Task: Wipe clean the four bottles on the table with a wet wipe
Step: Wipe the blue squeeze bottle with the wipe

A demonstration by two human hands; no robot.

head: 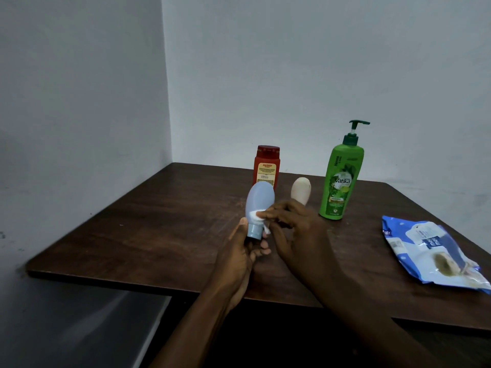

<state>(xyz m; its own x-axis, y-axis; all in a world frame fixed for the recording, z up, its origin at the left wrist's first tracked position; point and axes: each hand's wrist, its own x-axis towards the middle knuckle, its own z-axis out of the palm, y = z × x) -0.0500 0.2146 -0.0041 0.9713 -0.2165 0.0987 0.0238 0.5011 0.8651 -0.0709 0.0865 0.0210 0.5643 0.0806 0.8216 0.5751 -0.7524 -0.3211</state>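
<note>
My left hand (240, 257) grips a pale blue squeeze bottle (259, 201) by its cap end, held cap down above the table. My right hand (295, 229) presses a small white wet wipe (255, 217) against the bottle's lower body, just above the cap. Behind it, a red bottle (266, 167) with a yellow label stands on the brown table (148, 229). A cream squeeze bottle (301, 189) stands partly hidden behind my right hand. A tall green pump bottle (341, 176) stands to the right.
A blue and white wet wipe pack (430, 253) lies near the table's right edge. Pale walls meet in a corner behind the table's back left. The table's front edge runs close under my forearms, with grey floor at the lower left.
</note>
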